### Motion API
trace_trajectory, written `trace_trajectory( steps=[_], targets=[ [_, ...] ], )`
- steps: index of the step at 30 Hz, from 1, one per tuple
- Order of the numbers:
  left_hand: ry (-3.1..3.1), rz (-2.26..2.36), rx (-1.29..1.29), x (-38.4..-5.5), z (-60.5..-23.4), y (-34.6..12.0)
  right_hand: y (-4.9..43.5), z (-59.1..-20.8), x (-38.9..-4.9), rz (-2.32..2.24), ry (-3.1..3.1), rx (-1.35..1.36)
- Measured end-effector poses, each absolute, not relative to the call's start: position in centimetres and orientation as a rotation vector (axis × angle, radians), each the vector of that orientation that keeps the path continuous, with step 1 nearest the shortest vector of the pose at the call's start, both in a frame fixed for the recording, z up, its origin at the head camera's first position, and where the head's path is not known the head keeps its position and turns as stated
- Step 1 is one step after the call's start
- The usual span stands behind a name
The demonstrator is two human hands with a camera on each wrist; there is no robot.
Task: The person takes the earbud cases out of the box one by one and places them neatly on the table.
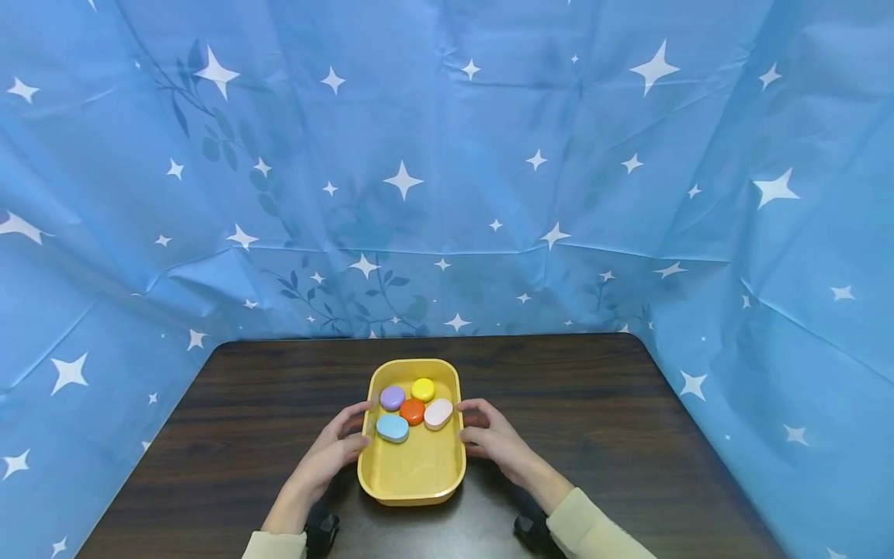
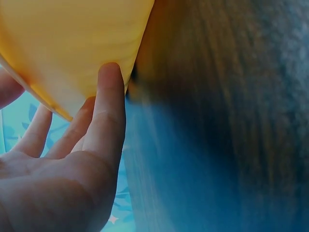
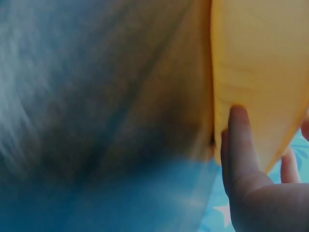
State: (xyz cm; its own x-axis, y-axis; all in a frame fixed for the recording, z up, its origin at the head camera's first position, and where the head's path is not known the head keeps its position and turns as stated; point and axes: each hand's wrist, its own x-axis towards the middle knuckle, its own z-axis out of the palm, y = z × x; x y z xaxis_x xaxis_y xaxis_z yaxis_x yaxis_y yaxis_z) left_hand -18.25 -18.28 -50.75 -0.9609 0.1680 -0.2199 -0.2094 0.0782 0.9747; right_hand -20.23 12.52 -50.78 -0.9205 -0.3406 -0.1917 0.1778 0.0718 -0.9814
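Note:
A yellow rectangular tray (image 1: 412,475) with rounded corners is between the two hands, above or on the dark table. My left hand (image 1: 328,454) holds its left side, the thumb at the rim. In the left wrist view, the left fingers (image 2: 110,96) lie against the outer wall. My right hand (image 1: 499,442) holds the opposite side, with its fingers (image 3: 241,140) on the wall in the right wrist view. Inside, grouped toward the far end, are smooth pebble-like pieces: purple (image 1: 393,398), yellow (image 1: 423,390), orange-red (image 1: 412,411), pale pink (image 1: 438,414) and light blue (image 1: 393,428).
The dark wood-grain table (image 1: 580,419) extends on both sides of the tray. A blue curtain (image 1: 447,155) with white stars hangs behind and around it. Black wrist straps (image 1: 323,532) and pale sleeves show at the front.

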Motion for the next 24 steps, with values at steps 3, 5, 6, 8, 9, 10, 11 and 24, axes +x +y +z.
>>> trace_trajectory(
  steps=[3,5,6,8,9,10,11,24],
  targets=[
    [2.083,1.968,-0.042,-18.2,-50.8,-18.2,12.7,-50.2,-20.3,-1.839,2.041,-0.24],
    [2.082,1.97,-0.045,-18.3,-50.8,-18.2,12.8,-49.9,-20.4,-1.795,2.093,-0.28],
    [2.08,1.971,-0.048,-18.3,-50.8,-18.2,12.8,-49.7,-20.4,-1.767,2.134,-0.299],
    [2.078,1.971,-0.052,-18.3,-50.8,-18.2,12.9,-49.5,-20.5,-1.716,2.225,-0.34],
    [2.078,1.971,-0.056,-18.2,-50.8,-18.2,13.0,-49.3,-20.6,-1.687,2.284,-0.368],
    [2.08,1.97,-0.06,-18.2,-50.8,-18.2,13.0,-49.2,-20.6,-1.657,2.346,-0.397],
    [2.081,1.971,-0.063,-18.2,-50.8,-18.1,13.0,-49.1,-20.6,-1.624,2.414,-0.425],
    [2.085,1.98,-0.083,-17.9,-50.8,-18.1,12.1,-47.1,-21.1,-1.348,2.822,-0.679]
  ],
)
